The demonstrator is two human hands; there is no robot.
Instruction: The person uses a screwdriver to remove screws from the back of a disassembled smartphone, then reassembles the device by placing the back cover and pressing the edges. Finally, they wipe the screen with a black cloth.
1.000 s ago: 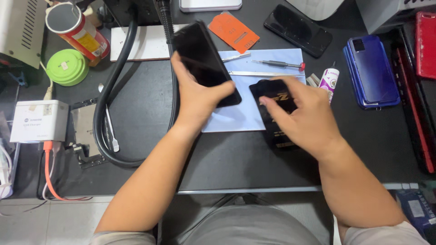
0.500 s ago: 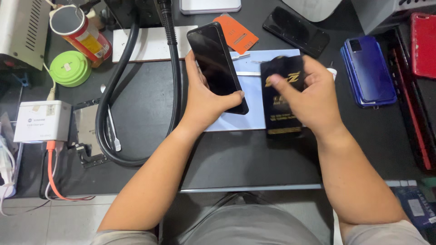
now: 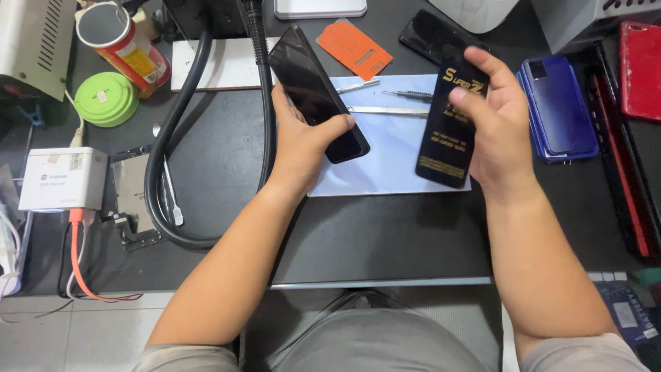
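We see 2 bare hands raised over a dark tabletop (image 3: 385, 234). The left hand (image 3: 303, 141) grips a black smartphone (image 3: 315, 91), its fingers wrapped round the lower part and the thumb pressed on the near right edge; the phone tilts with its dark screen up and its far end pointing up-left. The right hand (image 3: 499, 117) holds a flat black packet with gold lettering (image 3: 449, 131), fingers clenched on its right edge and the thumb laid across its front; the packet stands almost upright in the head view. Phone and packet are near each other but apart.

Below them lies a pale blue mat (image 3: 389, 155), and on its far part rest a pair of metal tweezers (image 3: 385, 110) and a thin screwdriver (image 3: 406, 94). An orange card (image 3: 354, 49) lies just beyond the mat. To the right sits a blue phone (image 3: 558, 107), with a red phone (image 3: 640, 69) further right. On the left we see a thick black hose (image 3: 169, 148) curving over the tabletop, a green round lid (image 3: 105, 98), a cylindrical can (image 3: 124, 45) and a white charger box (image 3: 63, 179) with an orange cable (image 3: 76, 255).
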